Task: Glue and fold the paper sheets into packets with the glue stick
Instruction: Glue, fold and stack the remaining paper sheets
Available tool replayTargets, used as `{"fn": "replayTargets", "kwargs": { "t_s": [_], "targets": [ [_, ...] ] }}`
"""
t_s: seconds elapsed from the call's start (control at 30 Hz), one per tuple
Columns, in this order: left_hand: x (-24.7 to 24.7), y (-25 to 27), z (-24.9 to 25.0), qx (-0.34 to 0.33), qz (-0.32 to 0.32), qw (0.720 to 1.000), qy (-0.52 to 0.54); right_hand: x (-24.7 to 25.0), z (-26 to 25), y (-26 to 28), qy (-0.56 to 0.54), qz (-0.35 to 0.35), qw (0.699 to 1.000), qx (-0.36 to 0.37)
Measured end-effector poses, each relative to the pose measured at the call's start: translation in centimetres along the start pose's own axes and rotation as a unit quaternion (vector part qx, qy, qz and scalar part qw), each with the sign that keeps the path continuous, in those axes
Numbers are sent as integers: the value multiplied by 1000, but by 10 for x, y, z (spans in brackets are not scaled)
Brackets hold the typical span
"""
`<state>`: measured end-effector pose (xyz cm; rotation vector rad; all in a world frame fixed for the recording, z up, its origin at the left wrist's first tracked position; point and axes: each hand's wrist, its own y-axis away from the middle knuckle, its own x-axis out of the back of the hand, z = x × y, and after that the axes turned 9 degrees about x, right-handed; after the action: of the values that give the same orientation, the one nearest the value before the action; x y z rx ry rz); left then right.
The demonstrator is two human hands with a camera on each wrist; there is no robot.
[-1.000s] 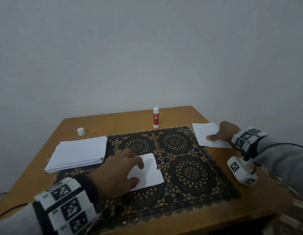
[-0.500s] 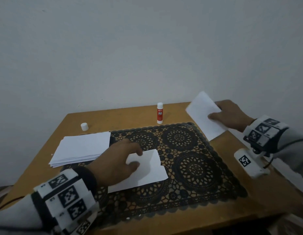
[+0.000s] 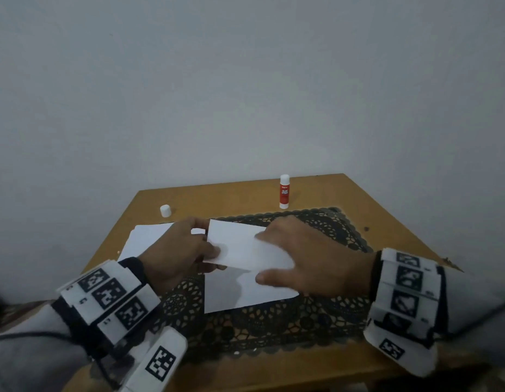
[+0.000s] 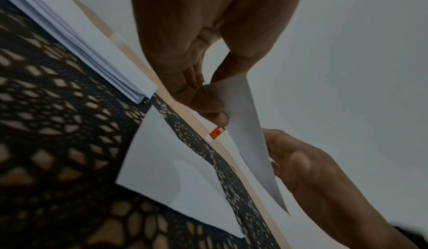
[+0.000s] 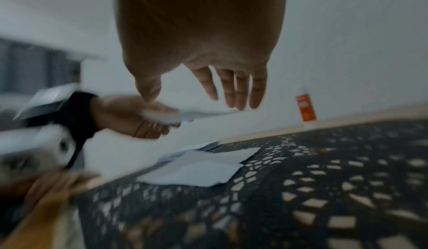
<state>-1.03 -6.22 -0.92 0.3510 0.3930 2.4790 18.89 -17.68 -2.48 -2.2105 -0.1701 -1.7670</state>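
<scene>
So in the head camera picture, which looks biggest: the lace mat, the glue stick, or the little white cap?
Biggest to smallest, as they look:
1. Mat
2. Glue stick
3. Cap
The glue stick and cap stand about equally far back, so that order seems fair; the mat is nearer, yet plainly largest.

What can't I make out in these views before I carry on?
- Head view: the stack is partly hidden behind the left hand; the glue stick label is too small to read.
- Head view: the held sheet and right hand cover part of the mat sheet; glue invisible.
- Right wrist view: motion blur; the right hand's contact is unclear.
</scene>
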Motion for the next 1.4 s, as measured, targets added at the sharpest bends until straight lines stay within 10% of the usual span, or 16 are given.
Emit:
{"fn": "replayTargets", "kwargs": {
  "t_s": [0.2,0.33,0.87,1.4],
  "targets": [
    [14,-7,-15,10,28,1000,11,1,21,-5,-307,62,918,-242],
    [14,-9,-21,20,39,999,-11,3,24,-7,-461,45,843,-274],
    [13,-23,-21,42,52,919,-388,-13,38,-8,-325,-22,916,-236],
    [14,-26,-26,24,39,906,-422,-21,40,-9,-260,-18,944,-201]
  ]
}}
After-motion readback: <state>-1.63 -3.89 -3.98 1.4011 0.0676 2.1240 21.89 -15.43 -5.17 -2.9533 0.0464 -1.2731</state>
